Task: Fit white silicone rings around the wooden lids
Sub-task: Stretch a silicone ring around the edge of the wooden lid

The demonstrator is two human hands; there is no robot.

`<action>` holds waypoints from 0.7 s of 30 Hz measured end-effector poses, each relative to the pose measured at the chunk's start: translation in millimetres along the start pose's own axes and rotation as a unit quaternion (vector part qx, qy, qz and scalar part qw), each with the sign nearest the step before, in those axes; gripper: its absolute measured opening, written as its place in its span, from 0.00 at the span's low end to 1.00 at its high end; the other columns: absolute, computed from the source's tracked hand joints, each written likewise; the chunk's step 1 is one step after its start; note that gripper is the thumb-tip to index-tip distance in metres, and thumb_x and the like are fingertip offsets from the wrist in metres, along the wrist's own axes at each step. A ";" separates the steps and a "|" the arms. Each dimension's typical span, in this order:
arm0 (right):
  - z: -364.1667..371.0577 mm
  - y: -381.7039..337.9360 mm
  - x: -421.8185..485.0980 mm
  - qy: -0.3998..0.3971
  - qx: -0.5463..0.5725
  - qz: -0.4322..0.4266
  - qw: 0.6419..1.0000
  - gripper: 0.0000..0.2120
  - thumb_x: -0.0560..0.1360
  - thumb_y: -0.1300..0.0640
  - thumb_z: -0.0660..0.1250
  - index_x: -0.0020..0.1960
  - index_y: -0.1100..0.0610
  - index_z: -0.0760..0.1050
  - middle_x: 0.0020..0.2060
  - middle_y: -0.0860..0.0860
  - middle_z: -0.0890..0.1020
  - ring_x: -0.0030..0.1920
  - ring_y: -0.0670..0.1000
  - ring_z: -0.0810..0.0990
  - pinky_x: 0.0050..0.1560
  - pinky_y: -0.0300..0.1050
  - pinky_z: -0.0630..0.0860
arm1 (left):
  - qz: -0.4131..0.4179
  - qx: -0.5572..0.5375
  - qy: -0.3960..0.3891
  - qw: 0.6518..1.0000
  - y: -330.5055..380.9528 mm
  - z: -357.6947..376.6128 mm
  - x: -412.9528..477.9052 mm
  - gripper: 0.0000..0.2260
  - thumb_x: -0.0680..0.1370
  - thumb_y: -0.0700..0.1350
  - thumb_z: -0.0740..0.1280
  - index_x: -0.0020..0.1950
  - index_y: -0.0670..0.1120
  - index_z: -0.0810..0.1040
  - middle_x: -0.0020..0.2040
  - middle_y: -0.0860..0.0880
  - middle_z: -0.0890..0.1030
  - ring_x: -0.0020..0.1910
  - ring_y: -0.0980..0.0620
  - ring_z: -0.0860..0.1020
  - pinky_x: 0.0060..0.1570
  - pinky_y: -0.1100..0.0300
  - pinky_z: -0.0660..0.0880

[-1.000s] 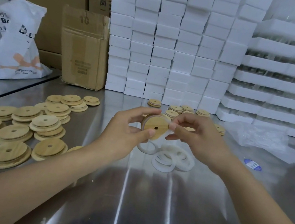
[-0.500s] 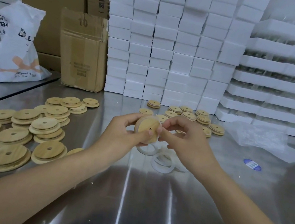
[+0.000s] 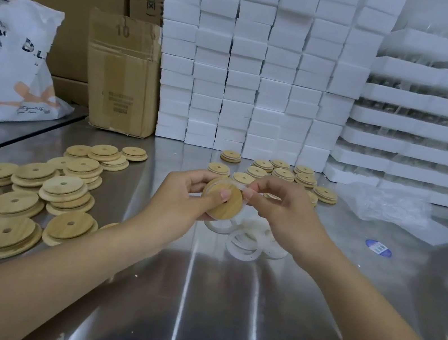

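While the left hand (image 3: 179, 201) grips a wooden lid (image 3: 222, 201) at frame centre, thumb across its face, the right hand (image 3: 284, 209) pinches a white silicone ring (image 3: 246, 192) against its right rim

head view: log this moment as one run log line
phase: ring fitting | left hand: grips wooden lid | right hand: pinches silicone ring at lid's right edge | loose rings: on table below hands

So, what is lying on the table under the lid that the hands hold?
White silicone rings lie piled on the steel table. The left hand, right hand and wooden lid cover part of the pile.
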State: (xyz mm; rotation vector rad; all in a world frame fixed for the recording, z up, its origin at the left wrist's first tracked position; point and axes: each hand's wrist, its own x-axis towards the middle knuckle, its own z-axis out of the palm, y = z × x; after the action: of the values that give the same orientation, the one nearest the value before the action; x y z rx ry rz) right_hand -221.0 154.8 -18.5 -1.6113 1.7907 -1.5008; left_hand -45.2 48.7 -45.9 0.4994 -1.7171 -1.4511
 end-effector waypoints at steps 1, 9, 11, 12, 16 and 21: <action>-2.5 -0.5 0.0 -0.011 0.014 0.010 1.000 0.06 0.80 0.57 0.73 0.45 0.58 0.83 0.44 0.47 0.87 0.45 0.43 0.82 0.49 0.46 0.77 | -0.002 -0.002 -0.003 1.000 -0.4 0.0 -0.5 0.07 0.80 0.42 0.75 0.58 0.44 0.87 0.54 0.44 0.89 0.52 0.44 0.88 0.49 0.54 0.86; -11.3 1.0 -0.4 -0.083 0.103 0.085 0.988 0.10 0.80 0.57 0.72 0.55 0.63 0.84 0.60 0.49 0.86 0.60 0.49 0.84 0.64 0.53 0.82 | -0.024 -0.033 -0.015 0.999 -2.9 0.0 -0.2 0.08 0.81 0.44 0.74 0.60 0.46 0.86 0.54 0.43 0.89 0.51 0.47 0.87 0.51 0.51 0.85; -11.0 2.7 0.4 -0.072 0.100 0.083 0.989 0.10 0.80 0.56 0.73 0.56 0.62 0.84 0.58 0.49 0.87 0.61 0.50 0.84 0.62 0.51 0.83 | -0.030 -0.035 -0.010 0.999 -3.8 -0.3 0.0 0.09 0.81 0.44 0.74 0.61 0.46 0.86 0.54 0.44 0.89 0.51 0.49 0.87 0.52 0.51 0.84; -10.6 3.2 0.5 -0.059 0.100 0.081 0.990 0.09 0.80 0.55 0.73 0.55 0.61 0.84 0.57 0.50 0.87 0.61 0.50 0.84 0.59 0.49 0.84 | -0.037 -0.037 -0.005 0.999 -3.9 -1.3 0.5 0.09 0.81 0.45 0.74 0.61 0.46 0.86 0.54 0.45 0.89 0.51 0.51 0.87 0.52 0.52 0.84; -7.1 4.9 0.6 -0.019 0.093 0.077 0.992 0.05 0.80 0.54 0.73 0.51 0.55 0.85 0.50 0.50 0.88 0.56 0.51 0.86 0.51 0.44 0.83 | -0.078 -0.094 0.016 0.992 -2.1 -7.6 3.6 0.12 0.81 0.45 0.74 0.63 0.44 0.85 0.56 0.44 0.89 0.53 0.49 0.86 0.47 0.59 0.83; 6.6 4.8 -3.2 -0.055 0.089 0.038 0.994 0.07 0.77 0.58 0.76 0.54 0.52 0.82 0.49 0.50 0.86 0.48 0.52 0.85 0.46 0.42 0.82 | -0.110 -0.181 0.018 0.977 -5.1 -4.5 3.0 0.10 0.80 0.38 0.73 0.62 0.41 0.82 0.57 0.39 0.87 0.56 0.40 0.87 0.51 0.52 0.85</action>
State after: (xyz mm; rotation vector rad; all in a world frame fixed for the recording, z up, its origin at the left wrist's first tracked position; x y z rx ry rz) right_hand -217.5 153.6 -26.4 -1.4922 1.5916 -1.4621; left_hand -44.4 42.3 -49.7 0.5240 -1.3572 -1.8527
